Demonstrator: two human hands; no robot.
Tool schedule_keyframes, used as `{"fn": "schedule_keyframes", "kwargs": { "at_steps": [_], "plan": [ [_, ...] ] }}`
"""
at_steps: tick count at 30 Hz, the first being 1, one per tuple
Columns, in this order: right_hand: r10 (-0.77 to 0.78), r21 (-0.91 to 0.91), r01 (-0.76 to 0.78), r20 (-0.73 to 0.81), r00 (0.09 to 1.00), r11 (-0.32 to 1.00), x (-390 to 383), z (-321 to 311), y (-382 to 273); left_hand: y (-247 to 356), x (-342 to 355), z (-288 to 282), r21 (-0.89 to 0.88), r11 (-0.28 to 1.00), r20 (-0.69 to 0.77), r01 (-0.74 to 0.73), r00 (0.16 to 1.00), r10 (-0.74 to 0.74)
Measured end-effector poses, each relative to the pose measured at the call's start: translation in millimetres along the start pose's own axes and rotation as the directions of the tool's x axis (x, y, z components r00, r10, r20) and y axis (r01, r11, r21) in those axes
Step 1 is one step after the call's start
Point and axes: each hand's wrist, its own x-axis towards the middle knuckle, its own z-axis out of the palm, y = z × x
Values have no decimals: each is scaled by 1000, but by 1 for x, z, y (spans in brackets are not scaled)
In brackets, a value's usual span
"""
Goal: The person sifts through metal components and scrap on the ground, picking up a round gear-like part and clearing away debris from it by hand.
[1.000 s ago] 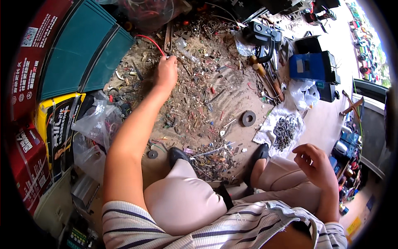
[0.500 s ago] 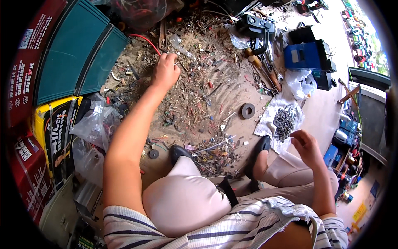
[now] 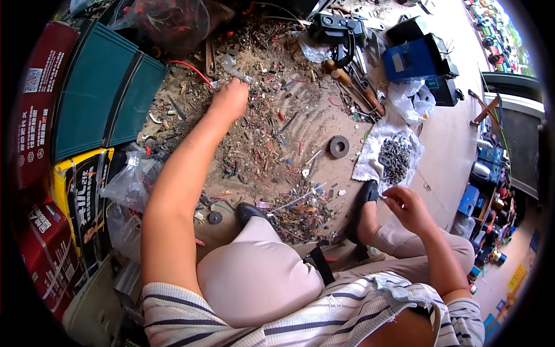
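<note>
My left hand (image 3: 230,98) reaches down to the littered ground, its fingers curled together over the scraps. Whatever those fingers grip, if anything, is hidden beneath them. The end of a red wire (image 3: 193,67) lies just left of its knuckles. My right hand (image 3: 409,209) hovers above my right shin, thumb and fingers loosely bent and apart, with nothing clearly visible in them. Beyond it, a heap of small grey metal pieces (image 3: 395,159) rests on a white cloth (image 3: 368,155). A dark ring-shaped magnet or washer (image 3: 339,147) lies left of the cloth.
Dirt and mixed scraps (image 3: 260,144) cover the ground between my shoes. Boxes (image 3: 87,95) and plastic bags (image 3: 127,188) line the left side. Wooden-handled tools (image 3: 352,87), a black device (image 3: 337,30) and a blue box (image 3: 413,61) stand at the far right. A second, smaller ring (image 3: 215,217) lies by my left shoe.
The view has turned slightly. My left hand has shifted a little to the right over the scraps, its fingers more curled. My right hand has moved left, with its fingers reaching further out.
</note>
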Motion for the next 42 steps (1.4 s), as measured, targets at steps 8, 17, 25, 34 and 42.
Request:
{"fn": "schedule_keyframes", "kwargs": {
  "at_steps": [8, 17, 25, 34, 42],
  "plan": [
    [-130, 149, 136, -54, 990, 979, 17, 52, 13, -7, -16, 5, -200, 978, -96, 56, 992, -77],
    [164, 976, -52, 16, 986, 213, 162, 165, -65, 83, -94, -4, -919, 365, 205, 151, 972, 113],
    [-21, 592, 227, -334, 942, 773, 291, 137, -84, 64, -125, 23, -834, -144, 511, 532, 844, 162],
    [-113, 54, 160, -490, 864, 986, 356, 117, -129, 43, -137, 42, -782, -234, 535, 578, 814, 226],
    [-312, -101, 302, -479, 820, 948, 368, 119, -126, 44, -126, 59, -802, -285, 532, 524, 845, 57]
  ]
}}
